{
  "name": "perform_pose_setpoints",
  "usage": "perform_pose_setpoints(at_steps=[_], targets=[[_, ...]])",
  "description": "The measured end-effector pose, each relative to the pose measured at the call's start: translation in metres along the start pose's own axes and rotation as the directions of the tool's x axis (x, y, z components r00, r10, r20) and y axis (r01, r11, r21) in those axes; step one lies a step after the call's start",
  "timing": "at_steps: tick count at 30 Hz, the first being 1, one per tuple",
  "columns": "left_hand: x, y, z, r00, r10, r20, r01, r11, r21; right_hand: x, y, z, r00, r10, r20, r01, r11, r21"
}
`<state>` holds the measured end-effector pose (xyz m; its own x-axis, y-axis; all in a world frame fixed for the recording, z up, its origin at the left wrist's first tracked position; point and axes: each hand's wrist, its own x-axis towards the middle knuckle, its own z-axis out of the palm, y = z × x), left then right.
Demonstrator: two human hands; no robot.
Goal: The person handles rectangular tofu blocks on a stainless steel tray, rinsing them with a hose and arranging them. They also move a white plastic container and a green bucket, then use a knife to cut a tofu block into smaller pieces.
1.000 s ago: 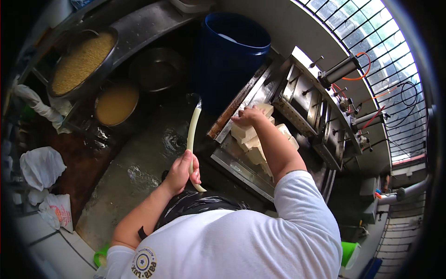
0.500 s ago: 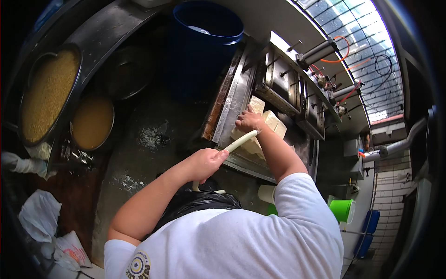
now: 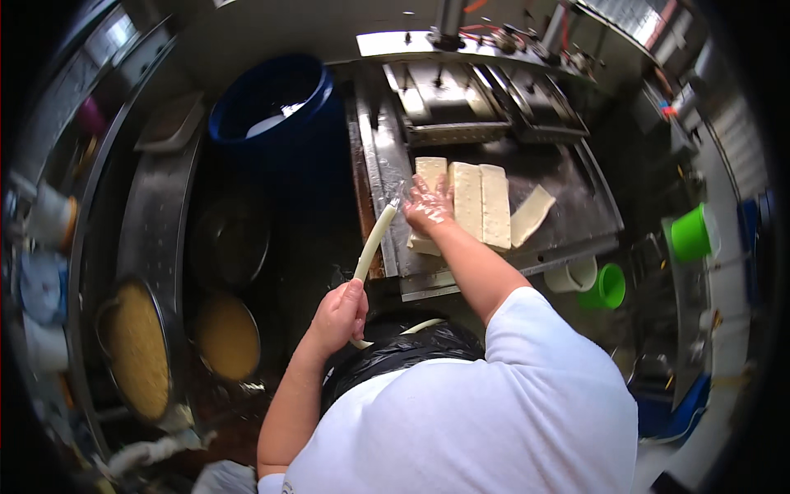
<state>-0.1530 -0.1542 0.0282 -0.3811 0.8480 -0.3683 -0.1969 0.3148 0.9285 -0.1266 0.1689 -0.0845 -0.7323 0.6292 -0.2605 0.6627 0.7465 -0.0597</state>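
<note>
My left hand (image 3: 341,317) is closed around a pale hose (image 3: 374,245). Clear water (image 3: 398,198) comes from its upper end, beside my right hand (image 3: 429,206). That hand lies with fingers spread on a white, tofu-like block (image 3: 430,168), hiding its middle. To its right stand two more long blocks, a left one (image 3: 467,198) and a right one (image 3: 494,206), side by side. A thinner slab (image 3: 532,216) leans away at an angle beyond them. All rest on a wet metal table (image 3: 568,185).
Metal press boxes (image 3: 448,103) line the table's back. A large blue barrel (image 3: 321,90) stands at far left. Two round containers of yellowish contents, a larger one (image 3: 138,354) and a smaller one (image 3: 226,337), sit at left. A green bucket (image 3: 690,235) is at right.
The view has swung round, bringing the table nearer the middle. The hose's end has shifted away from my right wrist toward the table's left edge. My right hand's fingers now spread over the block.
</note>
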Motion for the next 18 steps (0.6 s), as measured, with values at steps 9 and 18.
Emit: perform_pose_setpoints(at_steps=[9, 18], targets=[[0.046, 0.018, 0.012, 0.994, 0.036, 0.101, -0.043, 0.997, 0.068, 0.058, 0.025, -0.023, 0.996, 0.070, -0.050, -0.065, 0.994, 0.091], [0.056, 0.018, 0.016, 0.997, 0.047, 0.062, -0.054, 0.993, 0.106, 0.068, 0.021, -0.002, 0.985, 0.165, -0.045, -0.156, 0.975, 0.158]])
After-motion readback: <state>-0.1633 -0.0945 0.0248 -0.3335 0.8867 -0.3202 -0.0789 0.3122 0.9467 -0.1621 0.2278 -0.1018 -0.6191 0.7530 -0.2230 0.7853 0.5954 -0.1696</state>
